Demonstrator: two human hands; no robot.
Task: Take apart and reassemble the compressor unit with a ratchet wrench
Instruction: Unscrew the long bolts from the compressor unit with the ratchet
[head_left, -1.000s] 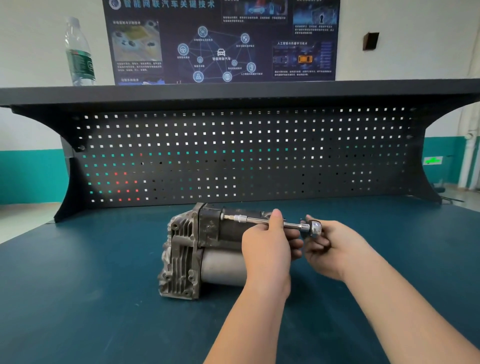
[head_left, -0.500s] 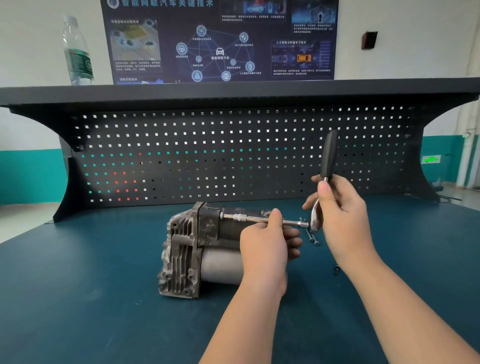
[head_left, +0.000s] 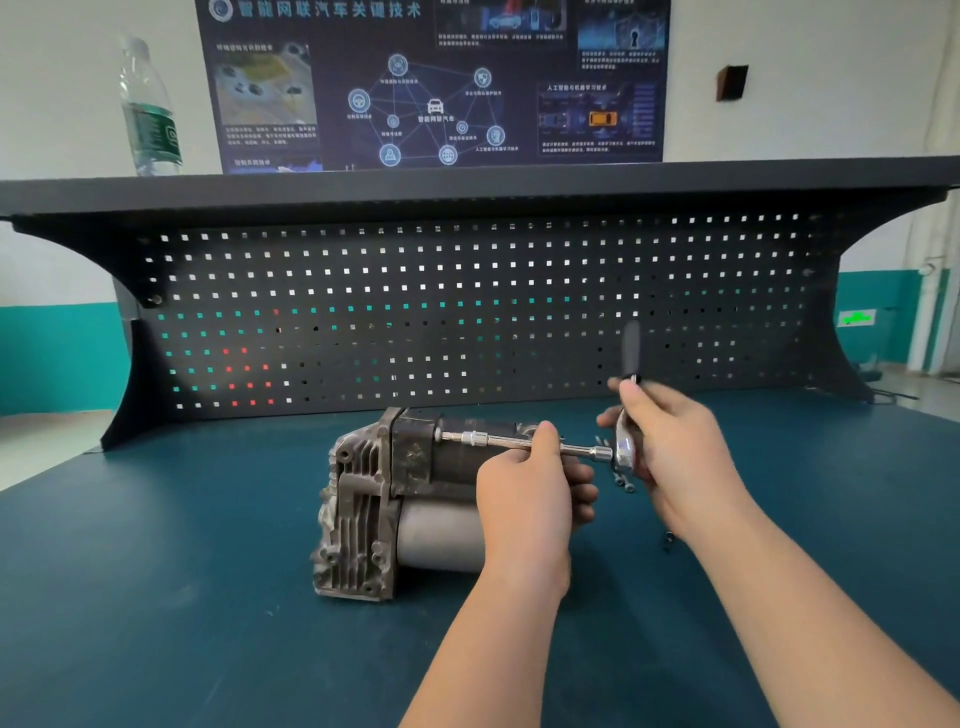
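Near the centre of the frame, on a dark teal bench top (head_left: 156, 597), lies one compressor unit (head_left: 395, 499): a grey cast-metal block with ribbed fins at its left end, a black boxy housing above and a smooth pale cylinder below. One ratchet wrench (head_left: 626, 415) meets it from the right, its shiny steel extension bar (head_left: 498, 441) running level into the black housing and its black handle, blurred, standing upright. Two bare hands work here. One left hand (head_left: 530, 493) curls its fingers around the bar, thumb on top. One right hand (head_left: 675, 457) wraps the wrench near its chrome head, just below the handle. At least two small dark bolts (head_left: 623, 480) lie on the bench below the wrench head, and another small piece lies nearer the right forearm. Behind stands one black pegboard (head_left: 467, 312) of square holes. Upper left, one clear plastic bottle (head_left: 150, 109) with a green label stands on the shelf; its writing is too small to read. One dark blue poster (head_left: 431, 83) carries Chinese text and a network diagram
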